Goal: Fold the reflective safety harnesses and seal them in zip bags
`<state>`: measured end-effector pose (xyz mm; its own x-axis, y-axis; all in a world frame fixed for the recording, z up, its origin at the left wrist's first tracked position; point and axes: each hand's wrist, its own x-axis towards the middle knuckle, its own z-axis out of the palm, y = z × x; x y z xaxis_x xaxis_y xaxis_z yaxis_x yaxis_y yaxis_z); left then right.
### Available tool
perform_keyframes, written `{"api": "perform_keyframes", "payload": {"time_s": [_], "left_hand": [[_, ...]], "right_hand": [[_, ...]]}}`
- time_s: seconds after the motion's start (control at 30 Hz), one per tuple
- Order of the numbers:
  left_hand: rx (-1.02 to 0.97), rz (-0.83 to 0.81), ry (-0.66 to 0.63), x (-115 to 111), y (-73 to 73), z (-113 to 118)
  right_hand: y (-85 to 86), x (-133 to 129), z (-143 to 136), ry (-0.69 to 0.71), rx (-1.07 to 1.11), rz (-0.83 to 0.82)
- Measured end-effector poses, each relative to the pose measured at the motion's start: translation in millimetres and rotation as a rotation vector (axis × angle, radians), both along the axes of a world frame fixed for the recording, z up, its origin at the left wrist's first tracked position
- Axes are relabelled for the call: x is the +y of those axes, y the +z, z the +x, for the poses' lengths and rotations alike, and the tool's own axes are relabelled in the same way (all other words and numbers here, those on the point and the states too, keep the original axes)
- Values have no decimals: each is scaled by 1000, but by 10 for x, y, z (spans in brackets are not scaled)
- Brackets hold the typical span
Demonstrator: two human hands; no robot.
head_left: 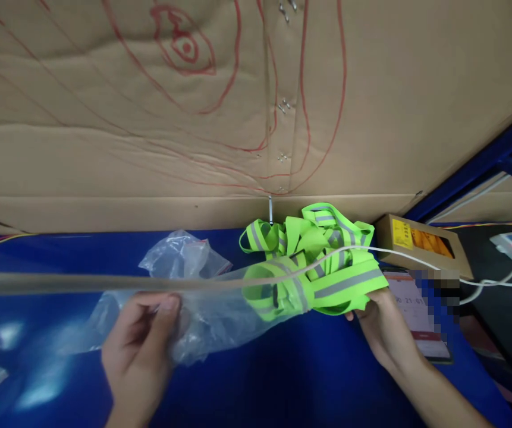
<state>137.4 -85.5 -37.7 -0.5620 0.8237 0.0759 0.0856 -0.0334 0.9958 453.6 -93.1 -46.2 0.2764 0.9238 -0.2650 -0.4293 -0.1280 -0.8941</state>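
My left hand pinches the mouth of a clear bag near me, fingers closed on the film to keep it open. My right hand grips a folded neon vest, its left end at the bag's mouth, above the blue table
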Motion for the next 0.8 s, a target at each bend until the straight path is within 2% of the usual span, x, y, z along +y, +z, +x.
{"api": "perform_keyframes", "payload": {"time_s": [0.13, 0.2, 0.3, 0.37, 0.43, 0.53, 0.67, 0.8], "left_hand": [[-41, 47, 66, 47, 130, -42], [-6, 79, 144, 71, 253, -76], [-1, 32, 315, 132, 436, -167], [-18, 5, 375, 185, 485, -229], [-20, 47, 326, 236, 440, -281], [56, 129, 166, 302, 249, -355], [157, 94, 17, 359, 17, -428], [268, 181, -26, 344, -21, -398]], "right_hand": [[20, 42, 39, -20, -11, 60], [54, 93, 79, -80, -15, 99], [113, 188, 179, -145, -57, 87], [126, 234, 245, -174, -95, 57], [109, 257, 287, -188, -123, 53], [46, 262, 300, -228, -192, 80], [-60, 241, 257, -314, -343, 125], [-136, 155, 191, -191, -519, 224]]}}
